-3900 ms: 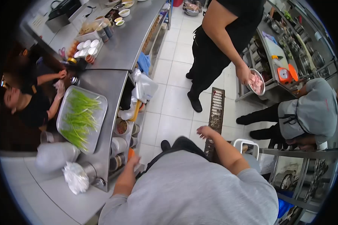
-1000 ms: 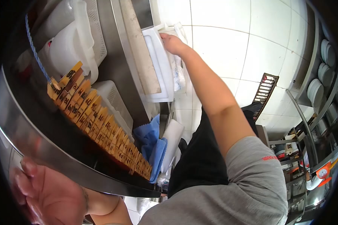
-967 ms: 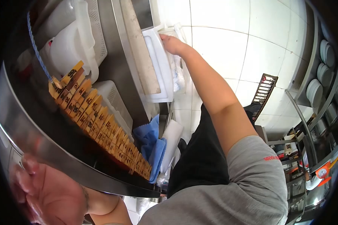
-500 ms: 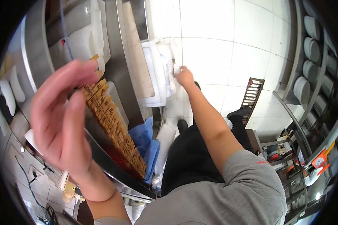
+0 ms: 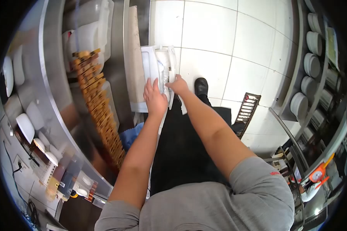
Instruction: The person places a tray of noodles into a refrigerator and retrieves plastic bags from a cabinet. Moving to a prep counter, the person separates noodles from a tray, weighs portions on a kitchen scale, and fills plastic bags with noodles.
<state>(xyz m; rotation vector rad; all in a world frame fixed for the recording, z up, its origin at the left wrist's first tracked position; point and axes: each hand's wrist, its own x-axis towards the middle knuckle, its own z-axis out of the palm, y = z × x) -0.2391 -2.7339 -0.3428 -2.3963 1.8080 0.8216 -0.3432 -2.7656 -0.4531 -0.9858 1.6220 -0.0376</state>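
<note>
Below the counter's edge is a white plastic container (image 5: 150, 61) with a lid-like flat side, and beside it lies clear plastic wrapping (image 5: 164, 63). My left hand (image 5: 155, 98) rests on the white container's near part, fingers spread and pointing up the view. My right hand (image 5: 177, 85) is at the outer edge of the wrapping, its fingertips close to or touching that edge; the fingers are apart and nothing shows in them. What lies inside the wrapping cannot be made out.
A long row of marked wooden pieces (image 5: 98, 107) hangs along the counter (image 5: 59, 77) at left, with a blue cloth (image 5: 131, 134) below it. Stacked white plates (image 5: 298, 106) stand on the right rack. A floor drain grate (image 5: 247, 111) lies among the tiles.
My left hand has come down from in front of the counter to the white container. My right hand has shifted slightly left and down, along the wrapping. The view has turned, showing more of the right rack.
</note>
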